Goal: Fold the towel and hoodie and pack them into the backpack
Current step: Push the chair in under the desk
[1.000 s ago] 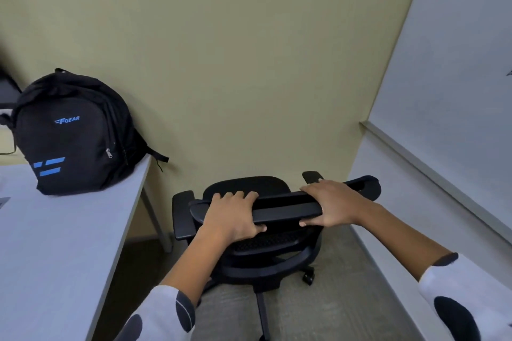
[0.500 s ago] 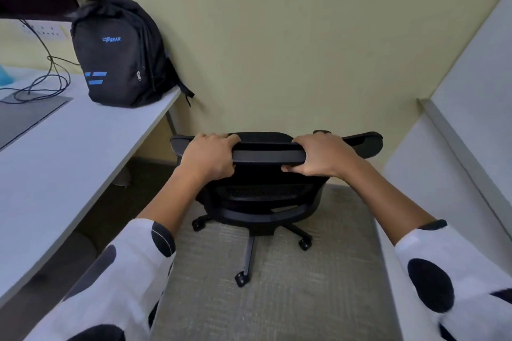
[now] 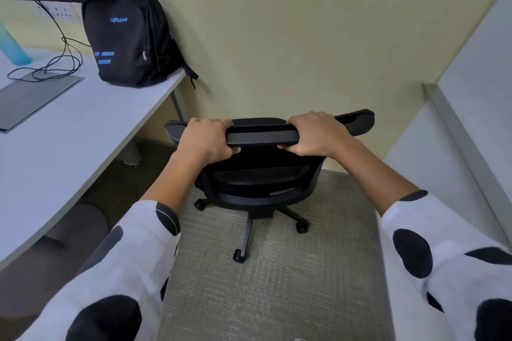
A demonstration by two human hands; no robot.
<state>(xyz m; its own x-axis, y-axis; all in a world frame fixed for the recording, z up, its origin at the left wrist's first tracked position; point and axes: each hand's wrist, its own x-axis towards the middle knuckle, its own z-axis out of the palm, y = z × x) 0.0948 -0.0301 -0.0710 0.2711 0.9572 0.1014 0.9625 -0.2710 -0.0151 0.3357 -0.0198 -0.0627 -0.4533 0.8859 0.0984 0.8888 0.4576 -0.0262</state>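
At the counter's (image 3: 83, 130) far right corner stood the black fabric backpack with blue stripes (image 3: 126, 33), zipped closed, contents hidden. Left hand (image 3: 206, 139) and right hand (image 3: 318, 134) each gripped the black office chair's top rail (image 3: 261, 135).

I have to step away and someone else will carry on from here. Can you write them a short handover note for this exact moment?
Left hand and right hand: both grip the top edge of the black office chair, one at each side.
Backpack: stands upright on the white desk, at its far corner against the wall; its zips look closed.
Towel and hoodie: not in view.
Done: nothing of the folding or packing shows.
Left: let go of the chair, find towel and hoodie, fold both, open the backpack, pack them.
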